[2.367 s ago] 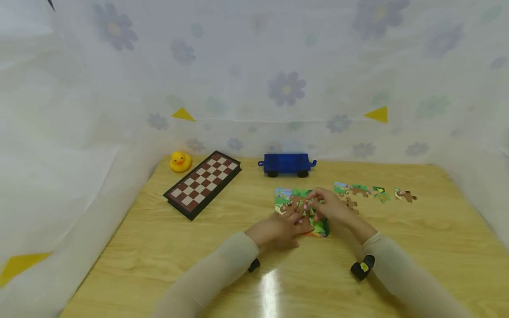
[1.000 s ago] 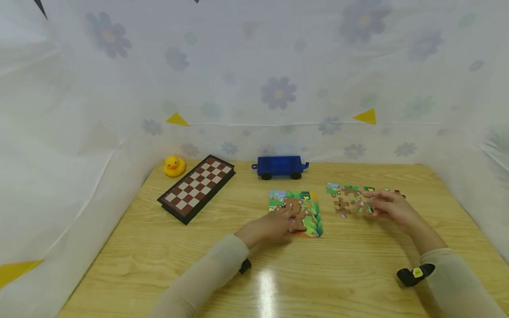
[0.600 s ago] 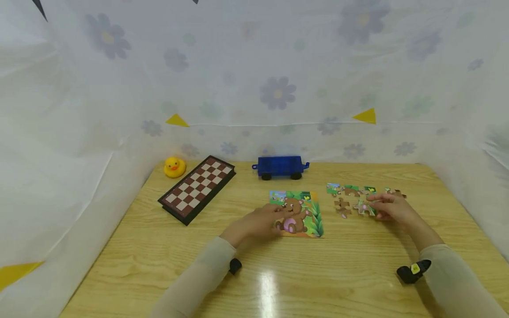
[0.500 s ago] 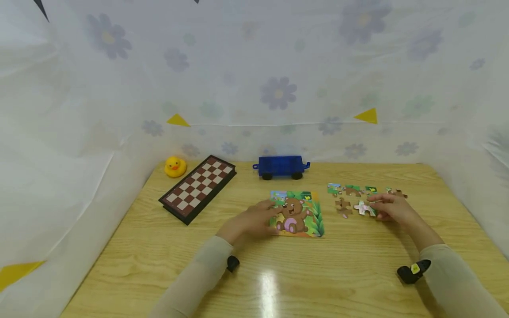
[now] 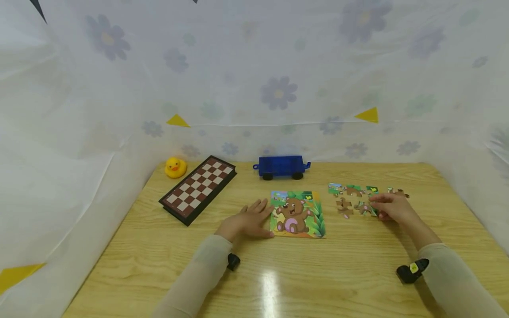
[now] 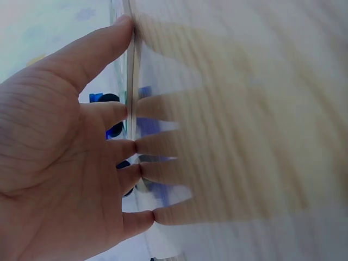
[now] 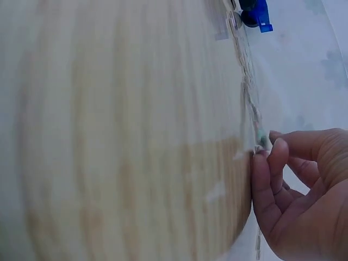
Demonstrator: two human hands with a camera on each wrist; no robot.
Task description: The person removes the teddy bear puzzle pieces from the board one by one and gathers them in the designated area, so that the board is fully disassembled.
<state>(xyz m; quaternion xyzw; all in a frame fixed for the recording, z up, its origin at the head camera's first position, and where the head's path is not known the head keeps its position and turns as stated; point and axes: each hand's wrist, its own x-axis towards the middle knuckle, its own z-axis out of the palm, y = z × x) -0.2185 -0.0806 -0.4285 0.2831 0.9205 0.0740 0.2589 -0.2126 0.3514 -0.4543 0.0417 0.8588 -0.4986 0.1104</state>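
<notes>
My left hand (image 5: 249, 220) lies beside the left edge of a square bear puzzle (image 5: 293, 221), fingers spread, thumb and fingertips at that edge. The left wrist view shows the fingertips of this hand (image 6: 60, 157) touching the wooden tabletop. Over on the right, my right hand (image 5: 391, 209) pinches a brown and green jigsaw piece (image 5: 364, 207) at its right side, low over the table. In the right wrist view, thumb and fingers meet at a small greenish piece edge (image 7: 262, 139). A brown jigsaw piece (image 5: 343, 207) lies just left of the pinched one.
Several more loose pieces (image 5: 354, 191) form a row behind, and another brown piece (image 5: 399, 192) lies beyond my right hand. At the back stand a blue toy wagon (image 5: 281, 166), a folded chessboard (image 5: 199, 189) and a yellow rubber duck (image 5: 176, 168). White patterned cloth (image 5: 278, 132) surrounds the table.
My right hand has gone from the bear puzzle to the loose pieces on the right and pinches one, which has tilted slightly. My left hand has slid left off the puzzle to its edge.
</notes>
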